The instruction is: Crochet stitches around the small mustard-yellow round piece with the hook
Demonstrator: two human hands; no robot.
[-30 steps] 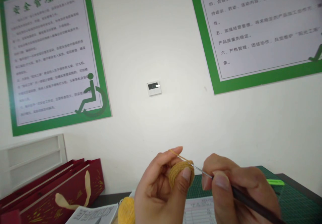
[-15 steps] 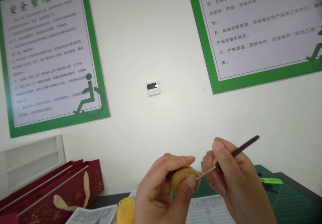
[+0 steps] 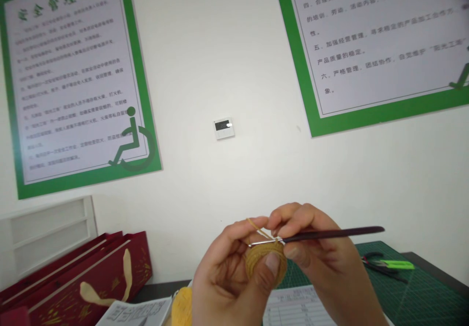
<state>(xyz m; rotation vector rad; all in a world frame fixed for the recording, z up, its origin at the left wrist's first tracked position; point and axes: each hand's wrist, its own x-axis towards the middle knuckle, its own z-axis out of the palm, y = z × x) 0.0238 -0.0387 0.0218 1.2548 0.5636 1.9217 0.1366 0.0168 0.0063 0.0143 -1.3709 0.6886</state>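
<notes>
My left hand (image 3: 227, 272) pinches a round yellow crocheted piece (image 3: 266, 266) between thumb and fingers. A thin yellow yarn strand (image 3: 258, 229) runs over my left index finger to the piece. My right hand (image 3: 315, 240) grips a crochet hook (image 3: 330, 235) with a dark handle and a slim metal shaft. The hook lies level, its tip reaching across the top of the piece near my left fingers. A yellow yarn ball (image 3: 182, 307) sits low at the bottom edge, partly hidden behind my left hand.
A green cutting mat (image 3: 414, 287) holds scissors with green-trimmed handles (image 3: 388, 266). Printed forms (image 3: 296, 306) and a printed sheet (image 3: 135, 314) lie below my hands. Red gift bags (image 3: 84, 272) stand at the left, before a white wall with framed green-bordered notices.
The hook has swung from pointing up to the right to lying level, its tip now further left across the piece. My right hand has moved up and left over the piece.
</notes>
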